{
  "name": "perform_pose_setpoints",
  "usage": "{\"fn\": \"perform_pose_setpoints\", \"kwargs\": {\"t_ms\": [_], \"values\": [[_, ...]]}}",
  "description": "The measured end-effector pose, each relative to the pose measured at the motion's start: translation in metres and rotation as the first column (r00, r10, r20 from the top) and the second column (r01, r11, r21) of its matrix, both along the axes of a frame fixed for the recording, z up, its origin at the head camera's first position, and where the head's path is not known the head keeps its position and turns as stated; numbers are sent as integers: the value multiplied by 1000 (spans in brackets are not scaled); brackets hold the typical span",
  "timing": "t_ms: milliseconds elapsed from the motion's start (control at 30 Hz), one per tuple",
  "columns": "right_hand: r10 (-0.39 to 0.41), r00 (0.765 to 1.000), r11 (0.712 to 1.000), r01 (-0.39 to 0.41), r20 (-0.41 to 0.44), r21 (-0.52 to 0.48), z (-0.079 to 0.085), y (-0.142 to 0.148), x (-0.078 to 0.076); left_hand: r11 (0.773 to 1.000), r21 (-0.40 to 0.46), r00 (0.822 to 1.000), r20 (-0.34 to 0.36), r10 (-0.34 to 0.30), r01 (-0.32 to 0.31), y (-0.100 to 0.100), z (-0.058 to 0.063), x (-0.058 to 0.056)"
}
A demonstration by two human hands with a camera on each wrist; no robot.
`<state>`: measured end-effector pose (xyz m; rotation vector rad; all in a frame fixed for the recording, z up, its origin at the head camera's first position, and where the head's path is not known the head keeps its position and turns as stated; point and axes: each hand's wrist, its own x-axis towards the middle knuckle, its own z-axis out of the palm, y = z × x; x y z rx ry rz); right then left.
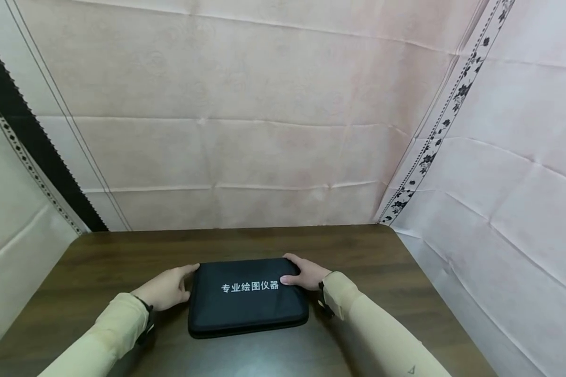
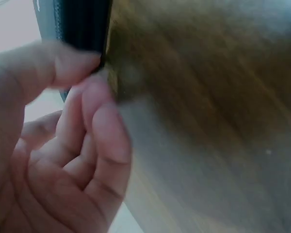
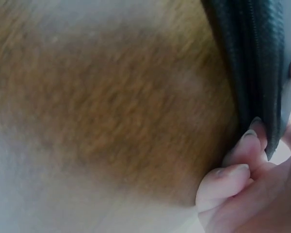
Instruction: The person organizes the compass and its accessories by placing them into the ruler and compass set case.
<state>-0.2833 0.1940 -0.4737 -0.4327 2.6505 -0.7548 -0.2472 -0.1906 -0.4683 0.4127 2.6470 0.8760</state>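
Note:
A flat black zippered drawing-instrument case [image 1: 245, 309], with white Chinese lettering on its lid, lies closed on the brown wooden table. At its left side my left hand [image 1: 166, 289] grips the edge near the far corner. In the left wrist view, the thumb tip and curled fingers [image 2: 106, 131] meet at the case's side [image 2: 85, 24]. My right hand [image 1: 306, 273] holds the far right corner, thumb on the lid. The right wrist view shows other fingertips [image 3: 228, 179] curled against the zippered side [image 3: 250, 63]; part of that hand is cut off.
The wooden table [image 1: 358, 251] has rounded far corners. Behind it hangs a creased pale cloth [image 1: 264, 157], with more pale cloth [image 1: 509, 209] on the right and a patterned floral border. A dark strip [image 1: 33, 125] runs down the left side.

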Motion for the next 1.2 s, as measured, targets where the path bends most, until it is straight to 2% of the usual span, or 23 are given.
{"fn": "perform_pose_setpoints", "kwargs": {"t_ms": [100,300,467,567,700,833,967,1033,1100,1133,1200], "values": [[-1,1000,1000,1,11,0,0,-1,0,1000,5,999,-37,2,-2,0,-2,-6],[6,1000,1000,-6,12,-3,2,-4,-4,1000,11,999,-36,23,-23,0,-4,-15],[0,1000,1000,0,8,19,0,-4,-5,999,-14,989,-141,46,-48,1,-7,-18],[-5,1000,1000,5,13,20,-1,-6,-1,995,-44,979,-184,82,-91,2,-8,-19],[-7,1000,1000,6,27,24,-4,-8,2,986,-78,974,-183,130,-146,3,-8,-18],[-6,999,1000,5,33,22,-7,-6,-1,985,-79,974,-180,139,-155,5,-6,-17],[-42,999,999,41,13,30,-6,-2,2,988,-82,973,-201,111,-129,6,-1,-14],[-78,996,996,79,-40,42,-5,-4,9,989,-92,970,-227,91,-114,8,2,-9],[-88,982,991,103,-170,81,-2,-8,20,986,-119,956,-282,77,-115,12,5,1],[-80,964,989,109,-254,101,-1,-11,27,982,-142,945,-321,70,-121,15,6,7],[-40,900,981,118,-434,156,1,-19,40,968,-195,915,-397,69,-158,23,6,21]]}}
